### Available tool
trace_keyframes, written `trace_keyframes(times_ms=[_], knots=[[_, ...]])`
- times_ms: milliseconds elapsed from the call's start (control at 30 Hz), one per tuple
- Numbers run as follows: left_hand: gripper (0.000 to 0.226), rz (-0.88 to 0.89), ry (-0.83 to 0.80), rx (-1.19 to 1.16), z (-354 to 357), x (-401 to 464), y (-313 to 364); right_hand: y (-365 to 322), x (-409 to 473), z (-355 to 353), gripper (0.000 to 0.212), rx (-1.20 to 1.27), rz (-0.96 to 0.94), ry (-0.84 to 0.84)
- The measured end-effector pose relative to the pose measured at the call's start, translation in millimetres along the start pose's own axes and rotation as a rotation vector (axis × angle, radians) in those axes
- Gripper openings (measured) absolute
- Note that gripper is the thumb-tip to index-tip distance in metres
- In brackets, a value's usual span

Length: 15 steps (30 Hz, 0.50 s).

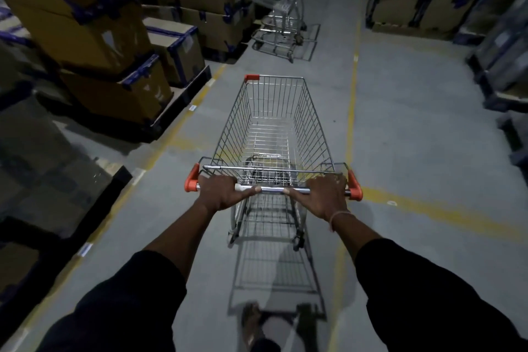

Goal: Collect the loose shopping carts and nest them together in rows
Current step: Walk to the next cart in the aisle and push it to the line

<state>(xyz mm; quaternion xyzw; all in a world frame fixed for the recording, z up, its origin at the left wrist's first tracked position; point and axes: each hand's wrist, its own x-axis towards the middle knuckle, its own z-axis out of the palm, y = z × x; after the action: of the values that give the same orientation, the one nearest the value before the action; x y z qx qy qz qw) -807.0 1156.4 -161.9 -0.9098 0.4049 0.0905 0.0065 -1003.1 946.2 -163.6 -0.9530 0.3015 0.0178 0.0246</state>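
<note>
Dark sleeves fill the bottom of the view, and from them both forearms reach up toward 12 o'clock. Beyond them runs the grey concrete floor [400,123] of a dim warehouse aisle, smooth and marked with worn yellow lines. Stacked cardboard boxes [94,37], brown and bound with blue tape, stand on pallets from 9 to 11 o'clock; more boxes sit on racking at 1 to 2 o'clock.

At centre stands the loose cart [274,128], an empty basket of thin shiny steel wire that tapers toward its far end, with orange plastic corner caps. Well apart from it, at 12 o'clock, waits the row of nested carts [285,17], several wire frames already pushed into one another.

Judging by that, part of the collecting is done; this cart has yet to be wheeled up the aisle and slid into the back of the row.

On the round chrome handle bar [271,189], the left hand [221,194] and the right hand [323,194] each have their fingers wrapped tight around the bar.
</note>
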Motion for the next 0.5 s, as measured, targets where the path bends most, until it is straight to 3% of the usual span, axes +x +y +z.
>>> trace_keyframes(times_ms=[233,500], knots=[[0.095,0.039,0.004,-0.008,-21,142,25,34,115,-13,0.133,0.154,0.306,-0.118],[0.092,0.085,0.047,-0.024,-39,292,54,104,253,-20,0.13,0.226,0.284,-0.096]])
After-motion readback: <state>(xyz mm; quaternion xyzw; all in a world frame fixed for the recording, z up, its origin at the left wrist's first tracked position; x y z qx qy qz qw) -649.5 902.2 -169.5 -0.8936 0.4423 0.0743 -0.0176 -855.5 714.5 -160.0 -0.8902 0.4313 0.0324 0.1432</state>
